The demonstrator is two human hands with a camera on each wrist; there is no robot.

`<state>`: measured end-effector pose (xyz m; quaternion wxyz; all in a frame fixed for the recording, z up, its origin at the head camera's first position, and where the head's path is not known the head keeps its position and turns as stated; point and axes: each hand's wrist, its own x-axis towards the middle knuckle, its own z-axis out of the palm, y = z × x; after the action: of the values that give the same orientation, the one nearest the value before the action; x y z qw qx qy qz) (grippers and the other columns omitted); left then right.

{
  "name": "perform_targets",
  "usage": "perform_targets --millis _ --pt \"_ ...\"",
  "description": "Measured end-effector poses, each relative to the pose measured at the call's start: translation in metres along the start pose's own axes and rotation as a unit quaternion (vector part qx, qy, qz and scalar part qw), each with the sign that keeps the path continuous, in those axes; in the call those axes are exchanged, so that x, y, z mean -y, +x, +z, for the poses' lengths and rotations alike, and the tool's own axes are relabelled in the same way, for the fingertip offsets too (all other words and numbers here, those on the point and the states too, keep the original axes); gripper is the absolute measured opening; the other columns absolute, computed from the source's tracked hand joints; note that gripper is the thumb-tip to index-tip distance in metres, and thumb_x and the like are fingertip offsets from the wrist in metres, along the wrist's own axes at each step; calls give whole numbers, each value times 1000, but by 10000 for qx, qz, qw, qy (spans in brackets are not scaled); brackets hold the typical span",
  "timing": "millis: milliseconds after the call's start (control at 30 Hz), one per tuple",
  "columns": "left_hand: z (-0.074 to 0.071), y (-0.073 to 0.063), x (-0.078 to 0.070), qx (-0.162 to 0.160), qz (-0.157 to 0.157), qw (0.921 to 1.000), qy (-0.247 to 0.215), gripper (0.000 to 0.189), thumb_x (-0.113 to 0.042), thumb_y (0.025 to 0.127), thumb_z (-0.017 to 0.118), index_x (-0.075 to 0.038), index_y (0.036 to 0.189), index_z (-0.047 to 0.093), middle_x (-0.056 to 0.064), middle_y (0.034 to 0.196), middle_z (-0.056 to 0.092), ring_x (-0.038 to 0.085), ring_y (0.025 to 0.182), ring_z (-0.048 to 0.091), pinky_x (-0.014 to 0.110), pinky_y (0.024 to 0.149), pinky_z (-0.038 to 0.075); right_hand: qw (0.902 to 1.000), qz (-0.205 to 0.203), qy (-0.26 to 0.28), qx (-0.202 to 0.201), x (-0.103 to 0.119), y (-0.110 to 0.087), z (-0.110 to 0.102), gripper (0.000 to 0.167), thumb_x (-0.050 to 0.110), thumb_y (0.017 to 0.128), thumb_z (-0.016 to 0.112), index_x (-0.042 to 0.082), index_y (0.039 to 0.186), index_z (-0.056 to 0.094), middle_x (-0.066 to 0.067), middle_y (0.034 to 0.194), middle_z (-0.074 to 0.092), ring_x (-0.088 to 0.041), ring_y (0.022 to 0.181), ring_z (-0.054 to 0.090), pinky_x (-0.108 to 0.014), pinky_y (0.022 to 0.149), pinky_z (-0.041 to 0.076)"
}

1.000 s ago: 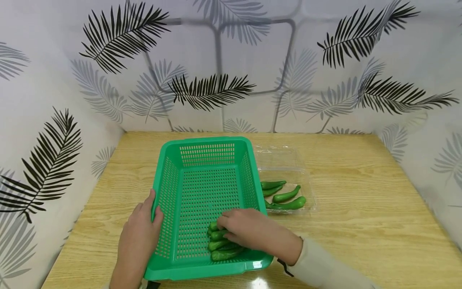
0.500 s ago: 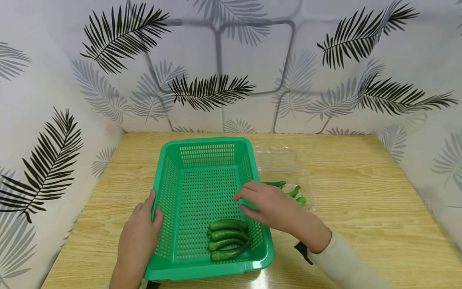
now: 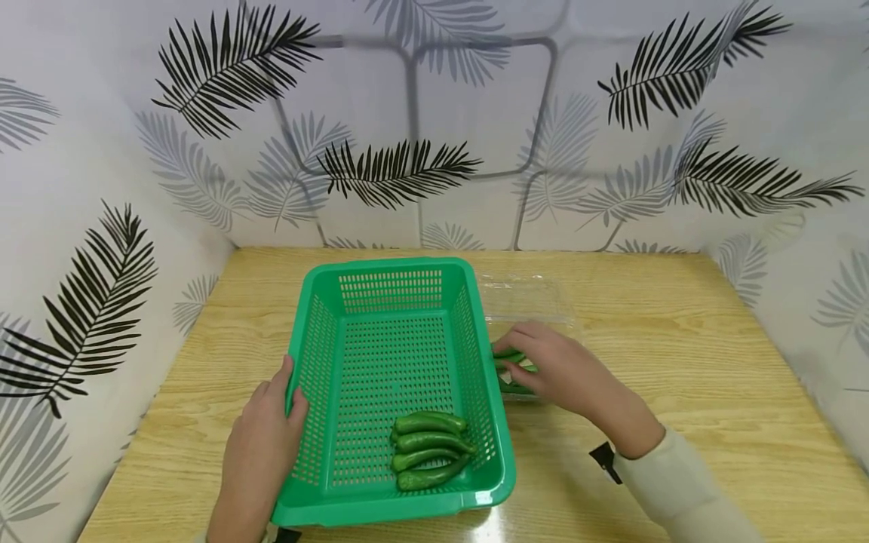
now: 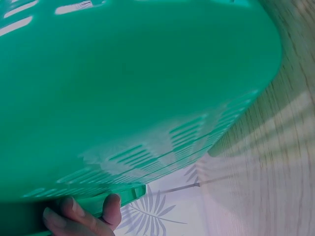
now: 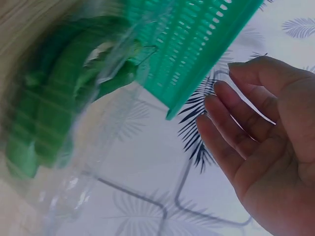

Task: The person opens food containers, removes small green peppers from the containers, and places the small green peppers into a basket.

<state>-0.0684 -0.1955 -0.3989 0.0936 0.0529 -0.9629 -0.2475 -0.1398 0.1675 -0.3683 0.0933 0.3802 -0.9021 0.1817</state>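
"Where is the left hand?"
"At the basket. That grip is clamped on the left edge, thumb inside."
"And the right hand?"
"Over the clear box, which lies just right of the basket on the tabletop. This grip is apart: the right wrist view shows the fingers bent and the thumb clear of them."
"Where are the peppers?"
"Some peppers lie side by side in the basket's near right corner. The other peppers are in the box; the head view has them partly hidden behind the right hand."
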Motion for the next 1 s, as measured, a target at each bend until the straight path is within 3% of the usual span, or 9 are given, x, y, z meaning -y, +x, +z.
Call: perform_targets --millis 200,533,1000 --pt "0 0 0 -44 8 10000 6 50 -17 94 48 -2 140 40 15 91 59 21 55 47 31 44 39 9974 452 -452 347 -17 -12 6 25 6 78 74 11 101 66 -1 100 60 -17 94 57 -31 73 50" --pt "0 0 0 11 -34 10000 1 50 -18 94 47 -3 141 39 16 97 59 23 61 51 34 48 43 9871 1085 -482 1072 -39 -20 14 28 3 76 74 7 103 68 -6 99 62 -23 93 58 -36 74 51" --pt "1 0 2 -20 -22 10000 -37 50 -19 94 48 -4 141 39 16 98 60 23 63 51 37 51 44 9698 1567 22 1870 -67 -14 37 13 5 82 69 9 94 70 -2 95 64 -20 88 60 -39 77 49"
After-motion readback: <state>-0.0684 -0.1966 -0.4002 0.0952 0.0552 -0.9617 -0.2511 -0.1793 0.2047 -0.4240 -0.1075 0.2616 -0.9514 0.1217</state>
